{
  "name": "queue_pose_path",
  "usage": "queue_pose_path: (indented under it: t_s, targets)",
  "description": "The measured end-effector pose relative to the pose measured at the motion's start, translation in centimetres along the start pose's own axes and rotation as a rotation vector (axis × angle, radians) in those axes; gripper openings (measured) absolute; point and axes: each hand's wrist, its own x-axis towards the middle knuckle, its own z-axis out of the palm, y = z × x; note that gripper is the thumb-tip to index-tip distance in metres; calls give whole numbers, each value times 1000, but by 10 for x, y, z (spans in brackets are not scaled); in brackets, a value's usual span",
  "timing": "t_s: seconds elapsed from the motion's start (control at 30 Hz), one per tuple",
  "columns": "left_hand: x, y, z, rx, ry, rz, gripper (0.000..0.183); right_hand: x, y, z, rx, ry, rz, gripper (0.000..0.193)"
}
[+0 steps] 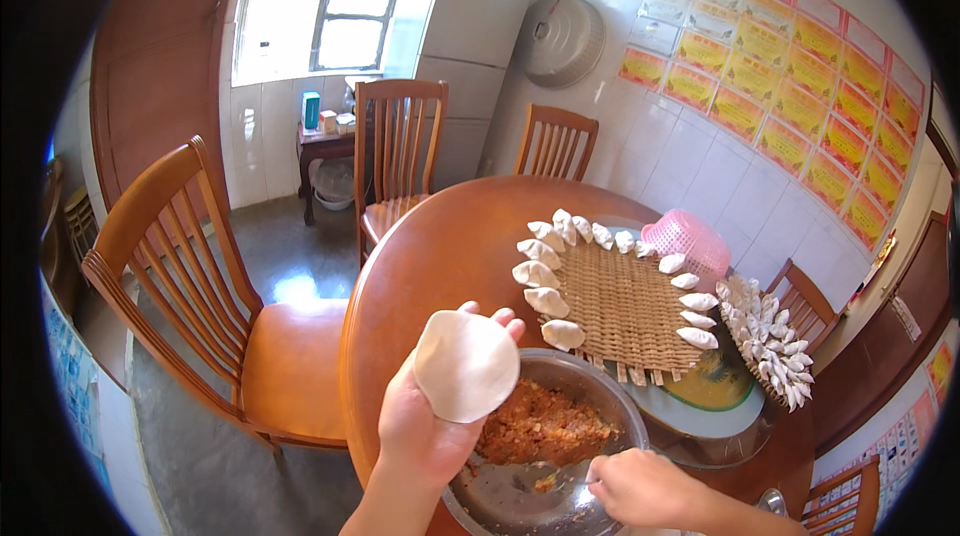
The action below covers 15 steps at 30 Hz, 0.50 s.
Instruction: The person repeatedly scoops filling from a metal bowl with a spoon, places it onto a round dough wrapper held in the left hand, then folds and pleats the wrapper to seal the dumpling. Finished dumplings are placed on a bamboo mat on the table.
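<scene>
A round, pale dumpling wrapper (467, 366) lies flat across the palm of my left hand (432, 428), its fingertips showing past the far edge. This hand is held over the left rim of a metal bowl (632, 406). Inside the bowl is reddish-orange minced filling (550, 424), heaped toward the far side. My right hand (640, 488), closed at the bowl's near right, grips the handle of a spoon (572, 482). A small lump of filling sits at the spoon's end, low in the bowl. The spoon's outline is partly lost against the shiny metal.
Beyond the bowl, folded dumplings (541, 276) line the edge of a woven mat (625, 301) on the round wooden table (420, 266). A second tray of dumplings (768, 336) and a pink basket (688, 244) are at the right. Wooden chairs (300, 356) surround the table.
</scene>
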Motion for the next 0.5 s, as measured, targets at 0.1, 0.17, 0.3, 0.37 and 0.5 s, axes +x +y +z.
queue_pose_path:
  t_s: [0.1,0.17,0.3,0.37,0.5]
  targets:
    - [2,-2,-2,116,11,29,38,7,-9,-9,-88,-53,55,24]
    - [3,-1,-2,169,21,98,39,12,-21,-10,-113,27,72,20]
    - [4,0,-2,169,19,179,38,17,-46,-7,-207,163,12,9]
    - [3,0,-2,151,21,192,38,21,-53,-8,-245,98,-10,9]
    - [3,2,-3,237,-21,183,39,27,-63,-14,-277,-64,16,12]
